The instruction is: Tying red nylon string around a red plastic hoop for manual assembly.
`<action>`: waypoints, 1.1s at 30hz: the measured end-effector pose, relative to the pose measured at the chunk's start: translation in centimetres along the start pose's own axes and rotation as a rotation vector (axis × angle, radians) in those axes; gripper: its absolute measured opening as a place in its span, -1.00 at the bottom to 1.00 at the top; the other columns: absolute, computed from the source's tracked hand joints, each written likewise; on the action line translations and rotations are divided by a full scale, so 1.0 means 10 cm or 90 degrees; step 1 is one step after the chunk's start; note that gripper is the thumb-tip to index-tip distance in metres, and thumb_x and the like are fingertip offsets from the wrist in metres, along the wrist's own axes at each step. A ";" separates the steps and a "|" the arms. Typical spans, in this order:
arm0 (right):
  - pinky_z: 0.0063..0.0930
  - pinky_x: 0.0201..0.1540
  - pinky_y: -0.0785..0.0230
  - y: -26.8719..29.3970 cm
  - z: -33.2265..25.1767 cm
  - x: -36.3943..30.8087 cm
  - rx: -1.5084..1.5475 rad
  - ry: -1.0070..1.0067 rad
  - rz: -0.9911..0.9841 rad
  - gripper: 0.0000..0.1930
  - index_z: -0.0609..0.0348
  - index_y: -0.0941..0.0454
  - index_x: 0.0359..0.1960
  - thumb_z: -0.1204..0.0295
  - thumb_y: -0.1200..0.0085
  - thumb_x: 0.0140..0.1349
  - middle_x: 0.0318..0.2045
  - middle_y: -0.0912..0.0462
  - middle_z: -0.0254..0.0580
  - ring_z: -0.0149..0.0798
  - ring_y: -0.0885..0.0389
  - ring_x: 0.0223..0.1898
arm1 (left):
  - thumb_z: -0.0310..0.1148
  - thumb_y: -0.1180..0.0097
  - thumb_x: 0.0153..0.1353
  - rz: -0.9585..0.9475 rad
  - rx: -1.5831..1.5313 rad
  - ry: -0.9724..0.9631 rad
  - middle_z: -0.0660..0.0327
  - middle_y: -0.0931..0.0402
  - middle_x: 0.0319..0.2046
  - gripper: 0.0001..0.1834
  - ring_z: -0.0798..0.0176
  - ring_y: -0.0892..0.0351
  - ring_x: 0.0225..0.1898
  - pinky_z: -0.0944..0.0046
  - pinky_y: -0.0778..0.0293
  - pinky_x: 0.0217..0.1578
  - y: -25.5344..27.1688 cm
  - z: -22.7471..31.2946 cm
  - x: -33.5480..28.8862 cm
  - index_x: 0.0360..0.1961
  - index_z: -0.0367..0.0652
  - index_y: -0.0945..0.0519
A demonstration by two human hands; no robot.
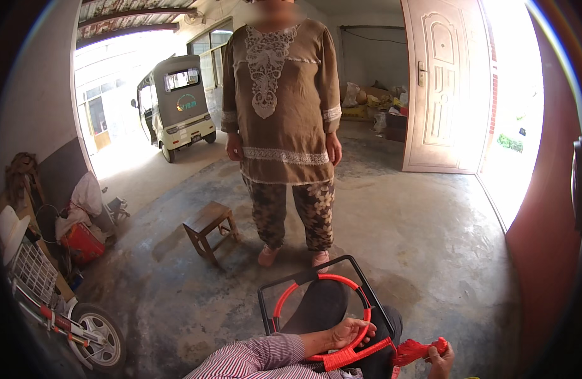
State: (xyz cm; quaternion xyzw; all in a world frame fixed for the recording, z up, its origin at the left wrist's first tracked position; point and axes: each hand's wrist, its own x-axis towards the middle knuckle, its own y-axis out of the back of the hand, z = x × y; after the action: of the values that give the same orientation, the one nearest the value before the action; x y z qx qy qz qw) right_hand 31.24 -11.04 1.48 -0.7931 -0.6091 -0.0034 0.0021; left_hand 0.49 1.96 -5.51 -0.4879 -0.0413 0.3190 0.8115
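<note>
A black frame (260, 302) with rounded corners lies over my lap, and inside it sits a ring (284, 295) partly wrapped in red cord, with dark stretches between. Red cord also covers a straight bar (360, 355) along the near side. My left hand (352, 333) reaches across in a striped sleeve, its fingers curled round the right side of the ring. To the right of the frame, my right hand (440, 362) pinches a loose bundle of red cord (412, 351). The bundle hangs beside the wrapped bar; where its strand joins the bar is hard to make out.
A person (281, 126) stands facing me just beyond the frame. A low wooden stool (212, 227) is to their left in view. A two-wheeler (82, 338) with a basket stands at the left, near a red container (82, 243). Farther off are a three-wheeled vehicle (177, 104) and an open door (441, 88).
</note>
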 end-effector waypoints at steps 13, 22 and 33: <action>-0.63 -0.60 -0.20 1.04 0.88 -0.01 0.606 0.144 0.114 -0.70 -0.01 -0.43 -0.01 0.12 0.03 0.38 -0.58 -0.34 -0.52 -0.53 -0.25 -0.62 | -0.10 -0.05 0.25 -0.002 0.021 0.029 0.26 -0.60 -0.27 -0.65 0.30 -0.59 -0.34 0.27 -0.51 -0.35 -0.16 -0.14 -0.09 -0.11 -0.12 -0.59; -0.48 -0.36 -0.38 0.51 0.33 0.15 0.627 0.031 0.112 -0.88 0.03 -0.41 -0.31 0.37 -0.11 0.28 -0.58 -0.38 -0.44 -0.46 -0.39 -0.54 | -0.11 -0.05 0.17 -0.049 0.013 0.049 -0.04 -0.59 -0.09 -0.45 0.10 -0.60 -0.07 0.15 -0.52 0.01 -0.33 0.25 -0.22 -0.01 -0.41 -0.52; -0.56 -0.49 -0.40 -0.74 0.25 -0.12 0.093 -0.164 -0.182 -0.74 0.21 -0.51 -0.07 0.52 -0.15 0.18 -0.55 -0.52 -0.34 -0.46 -0.48 -0.61 | -0.14 -0.14 0.14 -0.114 -0.026 0.121 -0.23 -0.45 0.04 -0.29 -0.07 -0.60 -0.13 0.05 -0.59 -0.12 -0.55 0.06 -0.25 0.25 -0.34 -0.33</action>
State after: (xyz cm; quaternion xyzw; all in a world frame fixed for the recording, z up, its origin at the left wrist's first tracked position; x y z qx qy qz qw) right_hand 23.82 -10.25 -1.05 -0.6902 -0.7093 0.1417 -0.0190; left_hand 0.93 -0.76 -0.08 -0.5270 -0.0141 0.1967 0.8267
